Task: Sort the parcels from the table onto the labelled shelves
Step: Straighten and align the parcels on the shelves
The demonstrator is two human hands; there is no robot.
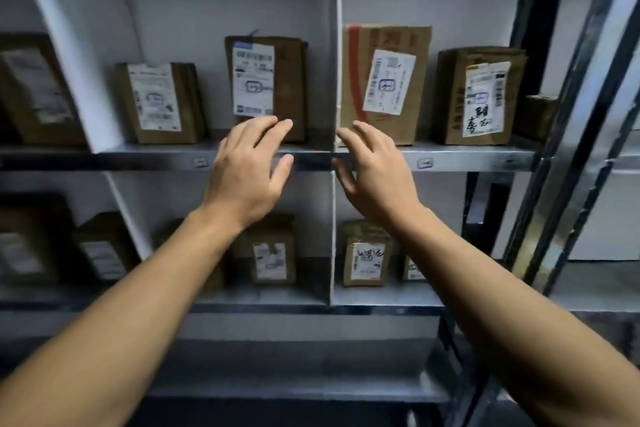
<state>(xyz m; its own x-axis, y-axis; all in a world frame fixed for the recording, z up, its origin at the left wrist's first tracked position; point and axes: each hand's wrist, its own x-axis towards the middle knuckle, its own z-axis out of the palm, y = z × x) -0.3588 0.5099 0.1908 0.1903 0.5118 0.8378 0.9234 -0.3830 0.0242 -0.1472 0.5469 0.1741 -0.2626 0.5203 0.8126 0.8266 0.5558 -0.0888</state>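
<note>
Counting along the upper shelf [485, 158], six brown parcels are found: a far-left parcel [34, 90] beyond a slanted panel, a low parcel [156, 102] and a tall parcel [266, 87] in the middle compartment, and a red-taped parcel [384, 83], a handwritten parcel [479, 95] and a small parcel [536, 116] in the right compartment. On the lower shelf [381, 298] at least five lower parcels [365, 253] are counted, but some are blurred or hidden behind the forearms, so the exact number cannot be told. Two small tags [200, 162] are fixed on the front edge of the upper shelf. Two hands are seen in front of this edge, both with straight, spread fingers, and nothing is held in them. The left hand [252, 170] is placed at the bottom of the tall parcel, its fingertips overlapping the lower edge; whether the parcel is touched cannot be told. The right hand [374, 173] is placed just beside the lower left corner of the red-taped parcel. A white upright divider [335, 45] is seen between the two hands.
</note>
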